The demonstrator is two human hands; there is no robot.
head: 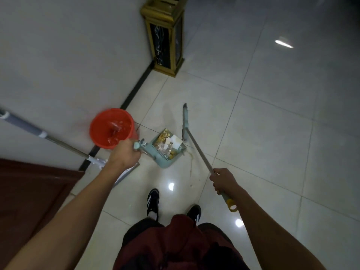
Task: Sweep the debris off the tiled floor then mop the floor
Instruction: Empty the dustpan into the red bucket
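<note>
Now right hand (222, 181) fingers clench broom (196, 145), head pointing away; left hand (124, 155) grips dustpan (165, 158)

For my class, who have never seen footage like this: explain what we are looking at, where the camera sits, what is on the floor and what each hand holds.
There is one picture, taken by a wide-angle camera worn on a person's head, looking down at their own arms, legs and shoes. No machine is involved, only two bare hands. The left hand holds the handle of a pale green dustpan, which rests on the tiled floor and already holds debris: yellowish scraps and paper. The right hand has its grip around the metal handle of a broom. A red bucket with water stands by the wall, a mop leans there too, and a gold-framed bin stands further off.
</note>
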